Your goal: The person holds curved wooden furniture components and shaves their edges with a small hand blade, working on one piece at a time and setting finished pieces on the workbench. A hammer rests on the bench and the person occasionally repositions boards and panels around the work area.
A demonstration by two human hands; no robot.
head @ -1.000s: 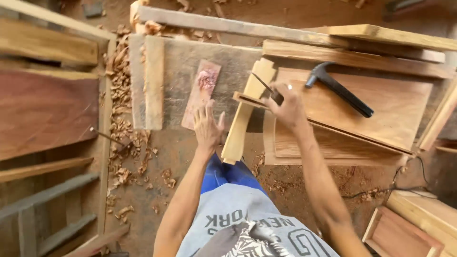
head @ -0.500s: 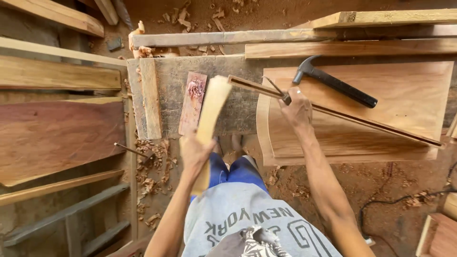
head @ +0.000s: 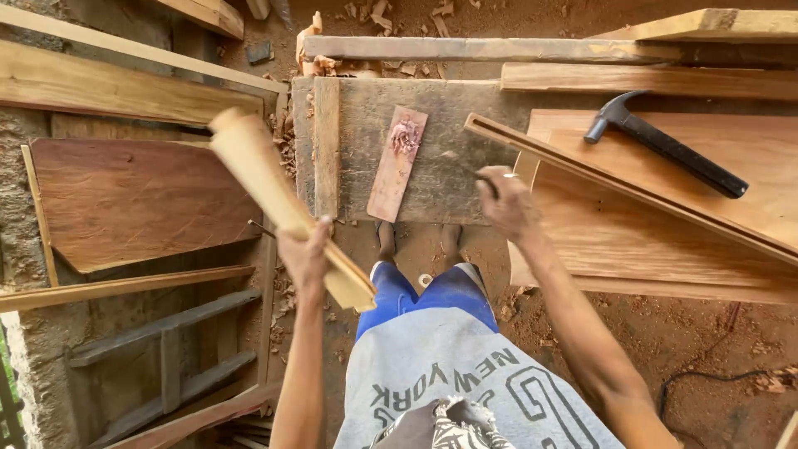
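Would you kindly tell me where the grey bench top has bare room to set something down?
The grey bench top is bare between the small reddish block and the right hand. Its left edge carries an upright strip. Right of it, the thin batten and hammer crowd the boards.

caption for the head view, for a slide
Left hand lifts a pale wooden piece; right hand steadies a thin strip.

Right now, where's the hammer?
In the head view the hammer lies at upper right on the reddish wooden panel, beyond the right hand and the thin strip; neither hand touches it.
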